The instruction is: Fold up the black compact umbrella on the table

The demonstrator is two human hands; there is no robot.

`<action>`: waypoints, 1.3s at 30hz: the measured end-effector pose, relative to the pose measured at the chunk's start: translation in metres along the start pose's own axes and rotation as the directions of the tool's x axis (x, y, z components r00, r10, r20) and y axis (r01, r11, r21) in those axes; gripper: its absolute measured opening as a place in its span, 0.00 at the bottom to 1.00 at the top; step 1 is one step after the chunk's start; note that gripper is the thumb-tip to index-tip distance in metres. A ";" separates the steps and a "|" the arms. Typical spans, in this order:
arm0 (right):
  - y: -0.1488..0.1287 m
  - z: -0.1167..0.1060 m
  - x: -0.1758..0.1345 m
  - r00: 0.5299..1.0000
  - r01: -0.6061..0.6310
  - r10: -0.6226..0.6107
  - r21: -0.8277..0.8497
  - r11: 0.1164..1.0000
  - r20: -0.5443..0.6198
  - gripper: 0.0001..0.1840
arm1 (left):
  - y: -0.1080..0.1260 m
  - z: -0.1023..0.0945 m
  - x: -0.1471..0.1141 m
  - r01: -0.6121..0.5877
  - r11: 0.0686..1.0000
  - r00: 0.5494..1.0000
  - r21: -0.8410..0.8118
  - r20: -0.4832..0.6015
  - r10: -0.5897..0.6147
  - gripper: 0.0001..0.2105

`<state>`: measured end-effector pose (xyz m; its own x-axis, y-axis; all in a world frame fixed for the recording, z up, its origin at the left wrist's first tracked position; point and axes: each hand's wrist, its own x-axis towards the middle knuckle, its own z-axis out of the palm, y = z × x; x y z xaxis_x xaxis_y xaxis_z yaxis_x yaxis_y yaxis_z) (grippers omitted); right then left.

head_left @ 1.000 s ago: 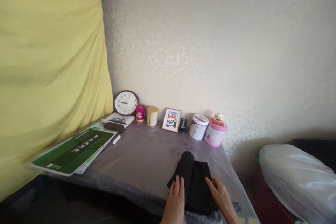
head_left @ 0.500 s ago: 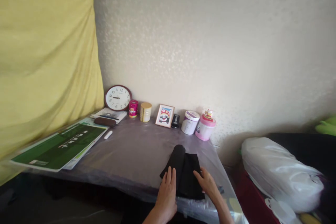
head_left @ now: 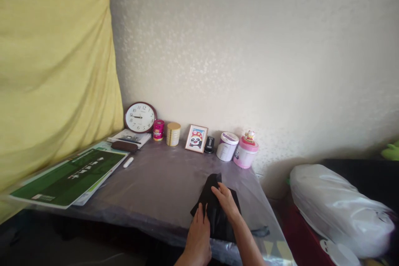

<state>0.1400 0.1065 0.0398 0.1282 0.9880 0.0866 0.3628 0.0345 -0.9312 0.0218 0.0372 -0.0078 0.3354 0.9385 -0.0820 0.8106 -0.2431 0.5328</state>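
A folded black cloth [head_left: 215,216] lies near the front right of the table, its upper part bunched into a narrow end. My left hand [head_left: 199,228] rests on its lower left side, fingers stretched forward and pressing on the fabric. Higher up, my right hand [head_left: 223,198] reaches across the cloth with its fingers curled onto the upper end, gripping the fabric there. What lies inside the folds is hidden.
A plastic-covered table [head_left: 162,183] carries a green booklet [head_left: 75,174], a brown case [head_left: 124,146] and a white stick-like object [head_left: 128,162]. Along the wall stand a clock [head_left: 140,117], a framed panda picture [head_left: 196,138] and several tubs. A white plastic bag [head_left: 336,208] sits right.
My right hand has moved from the cloth's right edge up and left to its upper end. The rolled upper part is now pressed and bunched. My left hand stays nearly in place.
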 end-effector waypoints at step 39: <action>0.006 0.014 -0.013 0.911 0.390 -0.323 -0.280 0.877 0.257 0.15 | -0.014 0.015 0.014 -0.110 0.994 0.993 -0.012 -0.050 0.109 0.44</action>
<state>0.1270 0.0958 0.0284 -0.2373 0.9276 0.2885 0.6266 0.3731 -0.6842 0.0222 0.0498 -0.0287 0.3975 0.9174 0.0188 0.7631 -0.3419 0.5485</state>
